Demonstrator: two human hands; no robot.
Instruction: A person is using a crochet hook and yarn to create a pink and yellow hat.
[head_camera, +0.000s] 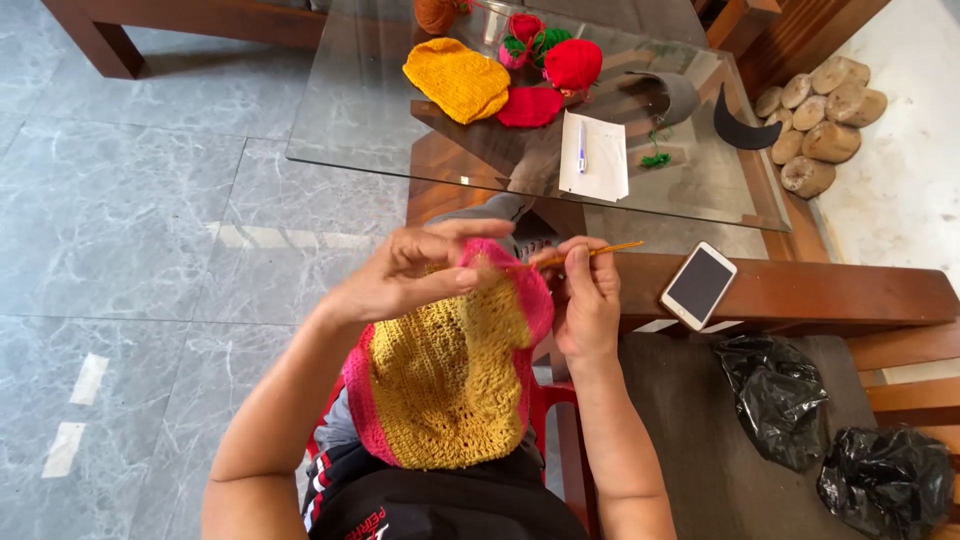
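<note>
The person sat with a crocheted piece (445, 385) of mustard yellow, edged in pink, draped over the lap and lifted toward the hands. The left hand (415, 270) pinched the pink upper edge of the piece, thumb and fingers closed on the fabric, with the forefinger stretched out above it. The right hand (588, 295) had its grip folded tightly around an orange crochet hook (600, 250), which pointed up and to the right, its near end meeting the pink edge between the two hands.

Just to the right of the right hand, a white smartphone (699, 285) lay with its dark screen up on a wooden bench rail (830, 290). Two crumpled black plastic bags (770, 395) rested on the dark seat below it.

Beyond the hands stood a glass tabletop (350, 110). On it lay a flat yellow crocheted piece (457, 80), a flat red piece (530, 106) beside it, a red ball of yarn (573, 63), and a small cluster of pink and green yarn (528, 38). A sheet of white paper (594, 158) with a blue pen (582, 147) on top sat nearer the person, and a scrap of green yarn (656, 159) lay just right of it. A pile of short cut logs (820, 120) lay on the floor to the far right.
</note>
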